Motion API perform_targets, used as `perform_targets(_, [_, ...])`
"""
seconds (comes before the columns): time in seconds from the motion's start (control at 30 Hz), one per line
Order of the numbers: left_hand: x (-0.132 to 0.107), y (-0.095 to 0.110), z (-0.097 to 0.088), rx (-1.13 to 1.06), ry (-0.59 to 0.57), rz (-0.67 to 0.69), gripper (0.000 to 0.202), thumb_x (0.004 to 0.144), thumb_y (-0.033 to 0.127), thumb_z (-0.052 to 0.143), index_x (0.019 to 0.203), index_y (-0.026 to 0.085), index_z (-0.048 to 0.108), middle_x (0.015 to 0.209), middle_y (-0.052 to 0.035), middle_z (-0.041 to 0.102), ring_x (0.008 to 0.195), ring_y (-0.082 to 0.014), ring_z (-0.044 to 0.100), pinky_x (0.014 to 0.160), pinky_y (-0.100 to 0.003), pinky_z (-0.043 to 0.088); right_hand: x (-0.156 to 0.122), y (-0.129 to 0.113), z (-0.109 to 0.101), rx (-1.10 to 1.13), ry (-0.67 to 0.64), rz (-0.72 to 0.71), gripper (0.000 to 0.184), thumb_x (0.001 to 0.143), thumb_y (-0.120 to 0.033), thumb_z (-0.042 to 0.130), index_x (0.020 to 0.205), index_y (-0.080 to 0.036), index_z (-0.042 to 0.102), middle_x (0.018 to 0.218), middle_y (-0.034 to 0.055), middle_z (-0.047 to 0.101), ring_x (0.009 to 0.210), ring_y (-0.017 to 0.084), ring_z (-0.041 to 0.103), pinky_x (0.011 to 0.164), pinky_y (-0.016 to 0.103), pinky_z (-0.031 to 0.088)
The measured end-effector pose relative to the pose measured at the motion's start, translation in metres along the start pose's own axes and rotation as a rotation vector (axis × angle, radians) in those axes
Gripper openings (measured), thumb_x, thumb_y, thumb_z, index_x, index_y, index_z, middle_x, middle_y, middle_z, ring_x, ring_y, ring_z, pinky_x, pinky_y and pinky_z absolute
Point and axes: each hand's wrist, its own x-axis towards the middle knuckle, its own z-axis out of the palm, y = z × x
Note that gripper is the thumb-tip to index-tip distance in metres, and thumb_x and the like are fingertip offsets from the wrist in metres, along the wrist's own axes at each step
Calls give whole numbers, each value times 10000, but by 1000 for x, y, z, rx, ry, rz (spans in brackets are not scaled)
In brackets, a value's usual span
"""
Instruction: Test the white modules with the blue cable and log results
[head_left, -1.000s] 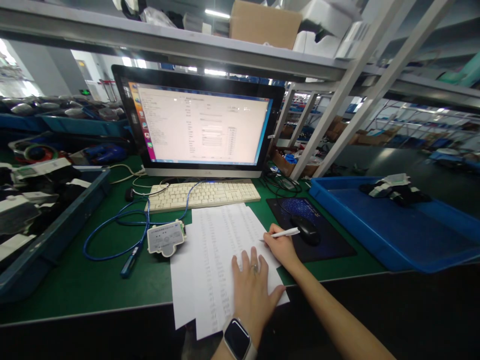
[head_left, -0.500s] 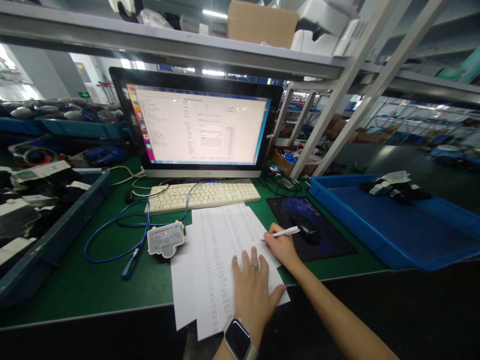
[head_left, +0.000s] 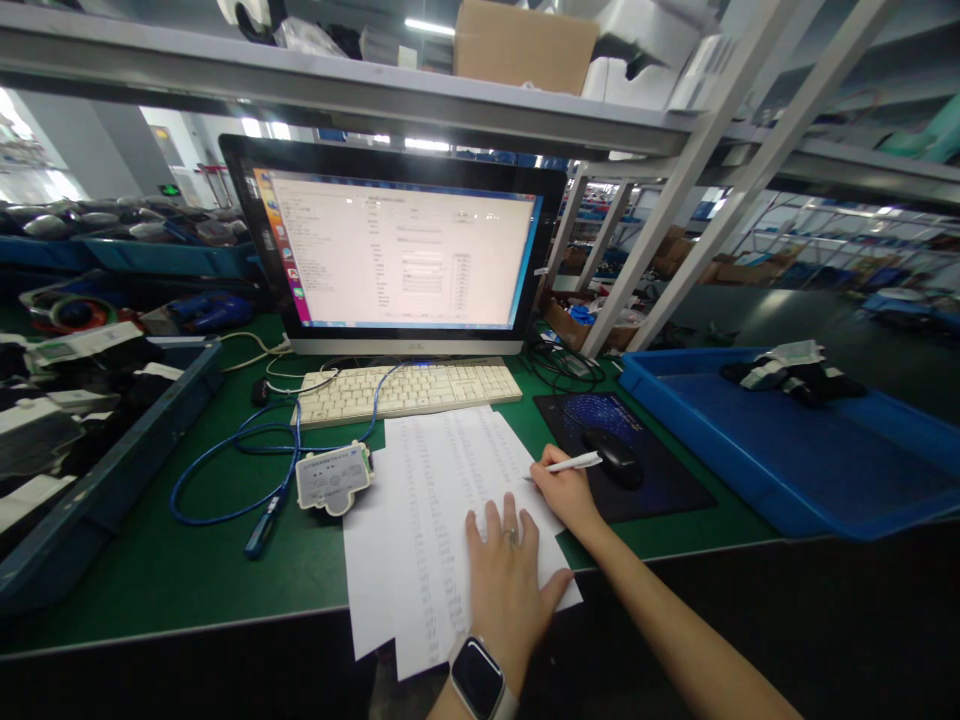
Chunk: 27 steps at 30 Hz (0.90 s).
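Observation:
My left hand (head_left: 506, 580), with a ring and a smartwatch at the wrist, lies flat and open on printed sheets of paper (head_left: 435, 500) on the green mat. My right hand (head_left: 562, 490) is closed round a white pen (head_left: 574, 463), its tip on the right edge of the top sheet. A small white device (head_left: 330, 478) on a blue cable (head_left: 225, 470) sits just left of the papers.
A cream keyboard (head_left: 409, 388) and a lit monitor (head_left: 397, 250) stand behind the papers. A black mouse (head_left: 613, 457) rests on a dark pad (head_left: 637, 470) to the right. A blue tray (head_left: 787, 450) holds small parts at the right; a dark bin (head_left: 97, 470) of devices stands at the left.
The hands and pen stay almost still on the papers. A red light showed on the white device half a second ago and is off now.

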Motion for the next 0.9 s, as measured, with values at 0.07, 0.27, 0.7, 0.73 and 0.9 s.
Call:
perform_targets(0.07, [0, 0, -1, -4, 3, -2, 690, 844, 645, 344, 1271, 131, 514, 1403, -156, 405, 1239, -379, 413, 1010, -612, 324, 0, 0, 0, 12, 7, 12, 201, 606, -288, 490, 481, -228, 344, 433, -63, 366, 481, 107, 345, 500, 250, 296])
perform_targets(0.27, [1, -1, -2, -41, 20, -19, 683, 829, 658, 371, 1253, 147, 531, 1391, -147, 427, 1238, -371, 418, 1009, -609, 327, 4, 5, -1, 104, 8, 145, 230, 651, -375, 460, 525, -241, 322, 425, -51, 418, 408, 99, 342, 411, 233, 279])
perform_targets(0.7, [-12, -109, -71, 167, 389, 33, 369, 880, 232, 469, 1239, 146, 468, 1302, -133, 501, 1229, -262, 410, 1062, -491, 279, 55, -3, -64, -134, -261, 302, 169, 583, -246, 646, 542, -200, 489, 394, -30, 509, 339, 113, 439, 360, 222, 262])
perform_targets(0.73, [-12, -123, -79, 231, 398, 3, 390, 864, 230, 488, 1243, 141, 461, 1309, -143, 490, 1226, -282, 407, 1044, -503, 292, 56, -2, -67, -160, -244, 286, 181, 567, -242, 671, 559, -202, 495, 392, -42, 498, 348, 115, 439, 377, 226, 270])
perform_targets(0.9, [-15, -176, -98, 407, 338, -107, 525, 763, 246, 584, 1249, 100, 453, 1320, -185, 465, 1196, -348, 413, 949, -497, 384, 42, -6, -73, -394, -19, 177, 297, 600, -435, 709, 757, -212, 590, 490, -10, 551, 428, 158, 483, 421, 252, 241])
